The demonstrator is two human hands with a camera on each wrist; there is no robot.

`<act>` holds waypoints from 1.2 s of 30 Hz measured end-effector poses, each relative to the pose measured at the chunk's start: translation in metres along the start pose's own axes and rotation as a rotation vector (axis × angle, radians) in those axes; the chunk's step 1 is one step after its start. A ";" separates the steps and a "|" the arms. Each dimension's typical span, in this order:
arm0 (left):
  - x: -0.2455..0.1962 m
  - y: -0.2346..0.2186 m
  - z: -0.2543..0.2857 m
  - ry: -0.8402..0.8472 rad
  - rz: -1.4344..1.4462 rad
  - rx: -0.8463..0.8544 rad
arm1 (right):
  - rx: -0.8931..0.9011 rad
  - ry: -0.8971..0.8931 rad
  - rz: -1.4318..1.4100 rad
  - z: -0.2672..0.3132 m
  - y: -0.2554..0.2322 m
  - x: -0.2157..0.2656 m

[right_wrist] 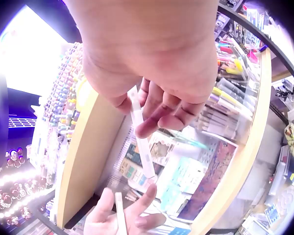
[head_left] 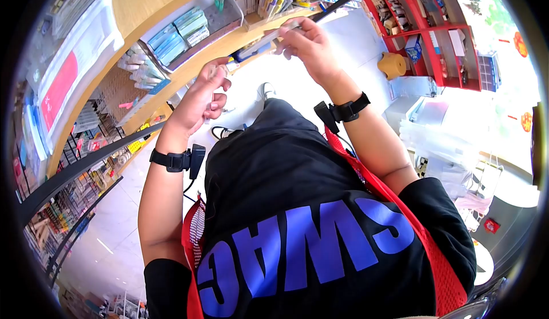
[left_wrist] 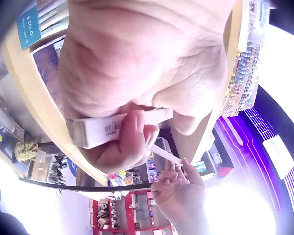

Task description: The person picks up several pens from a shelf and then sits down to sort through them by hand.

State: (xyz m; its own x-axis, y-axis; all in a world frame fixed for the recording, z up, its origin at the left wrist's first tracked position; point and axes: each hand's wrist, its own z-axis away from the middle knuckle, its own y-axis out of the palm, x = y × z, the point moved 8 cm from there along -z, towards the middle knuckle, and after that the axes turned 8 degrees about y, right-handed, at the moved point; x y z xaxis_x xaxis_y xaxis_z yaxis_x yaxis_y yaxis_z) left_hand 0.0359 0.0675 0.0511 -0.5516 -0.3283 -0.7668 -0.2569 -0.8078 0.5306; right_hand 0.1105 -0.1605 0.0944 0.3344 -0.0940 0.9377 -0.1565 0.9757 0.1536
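Slim white box (left_wrist: 100,131) with a barcode is gripped in my left hand (head_left: 199,100), its fingers curled round it in the left wrist view. My right hand (head_left: 313,51) pinches a long, narrow whitish item (right_wrist: 144,147) between thumb and fingers, and the item slants towards the left hand. In the right wrist view the left hand (right_wrist: 125,220) lies below that item's lower end, with the white box (right_wrist: 120,213) upright in it. Whether the item's end touches the left hand, I cannot tell.
A wooden shelf (head_left: 140,4) ahead holds blue packets (head_left: 182,30), bundled pens (head_left: 274,2) and a plastic tray. Red shelving (head_left: 420,33) stands at the far right, with a yellow-brown stool (head_left: 392,65) beside it. A dark rail (head_left: 91,162) crosses the left side.
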 end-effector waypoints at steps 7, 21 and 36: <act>-0.007 -0.007 -0.061 0.107 0.167 -0.224 | -0.009 0.031 0.078 -0.043 -0.067 0.013; -0.093 0.019 -0.189 0.416 -0.522 -0.431 | 0.065 0.036 0.212 -0.094 -0.170 0.010; -0.121 0.016 -0.232 0.600 -1.501 -0.654 | 0.094 0.079 0.174 -0.125 -0.208 -0.011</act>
State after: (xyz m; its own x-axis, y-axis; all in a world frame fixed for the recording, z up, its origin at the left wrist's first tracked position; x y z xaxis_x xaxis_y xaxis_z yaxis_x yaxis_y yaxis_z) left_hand 0.2824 -0.0193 0.0688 0.2296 0.8287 -0.5105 0.1931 -0.5528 -0.8106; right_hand 0.2553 -0.3377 0.0136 0.3659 0.0933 0.9260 -0.3031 0.9527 0.0238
